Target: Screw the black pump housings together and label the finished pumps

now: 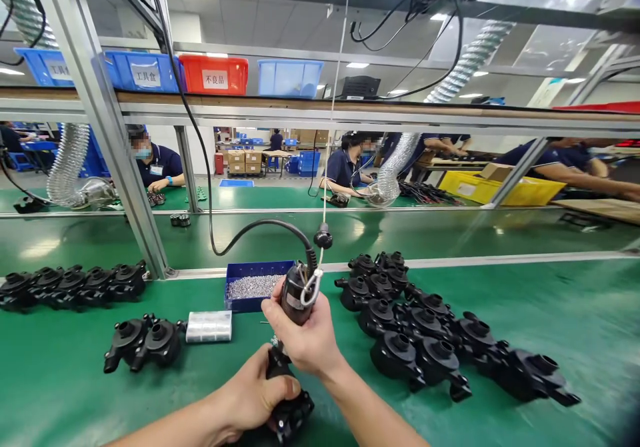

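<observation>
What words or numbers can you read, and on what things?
"不良品": label on the red bin.
"工具盒": label on the blue bin left of it.
"工具", the rest behind the post: label on the leftmost blue bin.
Too small or blurred: label on the yellow bin; badge on a person.
Black tool in the right hand: nothing readable.

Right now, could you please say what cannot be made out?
Head view:
Corded driver: lower body covered by right hand.
Held black housing: middle covered by left hand.
Metal pieces in blue tray: too small for exact shapes.
Forearms: cut off by the bottom edge.
</observation>
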A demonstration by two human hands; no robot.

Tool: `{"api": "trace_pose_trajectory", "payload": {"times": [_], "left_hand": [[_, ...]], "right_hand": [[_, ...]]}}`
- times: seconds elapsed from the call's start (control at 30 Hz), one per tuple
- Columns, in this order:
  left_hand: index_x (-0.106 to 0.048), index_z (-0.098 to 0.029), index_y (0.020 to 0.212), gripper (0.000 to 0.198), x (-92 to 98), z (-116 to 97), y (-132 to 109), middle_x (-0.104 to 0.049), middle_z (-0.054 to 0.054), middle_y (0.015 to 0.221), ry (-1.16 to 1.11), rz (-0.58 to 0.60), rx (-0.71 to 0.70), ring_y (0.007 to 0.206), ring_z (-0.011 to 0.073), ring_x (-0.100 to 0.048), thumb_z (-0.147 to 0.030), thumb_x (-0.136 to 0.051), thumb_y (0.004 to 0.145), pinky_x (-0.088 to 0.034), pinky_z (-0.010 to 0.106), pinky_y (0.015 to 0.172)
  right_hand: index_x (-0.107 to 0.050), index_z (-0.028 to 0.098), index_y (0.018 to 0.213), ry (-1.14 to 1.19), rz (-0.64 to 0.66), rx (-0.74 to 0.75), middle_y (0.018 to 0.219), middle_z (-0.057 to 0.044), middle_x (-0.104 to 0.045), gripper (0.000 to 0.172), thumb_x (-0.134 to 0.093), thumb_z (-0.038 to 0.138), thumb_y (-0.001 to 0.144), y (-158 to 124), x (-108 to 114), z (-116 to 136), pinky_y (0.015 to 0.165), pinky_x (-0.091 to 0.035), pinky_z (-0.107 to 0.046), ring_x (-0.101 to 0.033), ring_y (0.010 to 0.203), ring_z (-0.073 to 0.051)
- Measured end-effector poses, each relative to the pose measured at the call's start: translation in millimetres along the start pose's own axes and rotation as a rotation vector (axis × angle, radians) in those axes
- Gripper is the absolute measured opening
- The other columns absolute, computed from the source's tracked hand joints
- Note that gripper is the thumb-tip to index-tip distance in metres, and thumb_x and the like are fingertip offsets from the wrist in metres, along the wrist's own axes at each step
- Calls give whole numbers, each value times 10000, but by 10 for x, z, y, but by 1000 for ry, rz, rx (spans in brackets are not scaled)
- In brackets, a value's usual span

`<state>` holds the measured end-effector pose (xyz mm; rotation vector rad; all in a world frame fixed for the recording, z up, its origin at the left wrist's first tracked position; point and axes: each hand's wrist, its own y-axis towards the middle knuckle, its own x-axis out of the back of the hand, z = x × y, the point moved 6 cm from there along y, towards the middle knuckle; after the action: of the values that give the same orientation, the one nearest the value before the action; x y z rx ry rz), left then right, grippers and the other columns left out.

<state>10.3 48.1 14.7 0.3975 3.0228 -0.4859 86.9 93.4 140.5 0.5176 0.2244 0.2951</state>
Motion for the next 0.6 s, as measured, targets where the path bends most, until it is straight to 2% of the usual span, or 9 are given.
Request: {"api": "trace_pose_trajectory", "payload": {"times": [0.17,0.4,0.5,0.6], "left_hand": [[-546,-150,1051,479,21,41,13,-584,-2,842,-7,-16,18,679,139,-541,-344,-674,633,-433,221,474],[-547,-163,1019,413,35,12,10,-580,-12,829,17,-14,-9,661,132,-543,-308,-661,649,-448,224,465],[-533,-180,978,375,54,-2,8,-556,-32,779,36,-15,-3,639,128,-538,-294,-676,650,-448,222,459],[-508,-199,927,354,114,-15,17,-554,-35,751,58,-33,20,661,146,-566,-340,-710,673,-464,228,469]], "right_hand": [[-578,186,811,-31,36,59,683,36,-527,189,-760,235,804,1,-72,95,507,-430,-221,-472,558,-104],[-554,201,808,-86,-25,109,679,46,-493,220,-757,276,846,51,-89,51,516,-400,-235,-440,573,-110],[-584,203,896,-80,-46,79,707,37,-545,220,-775,307,863,48,-42,62,499,-418,-238,-470,551,-109],[-609,212,977,-55,-62,129,785,12,-617,207,-779,298,896,-65,29,256,492,-441,-238,-495,537,-100]]}}
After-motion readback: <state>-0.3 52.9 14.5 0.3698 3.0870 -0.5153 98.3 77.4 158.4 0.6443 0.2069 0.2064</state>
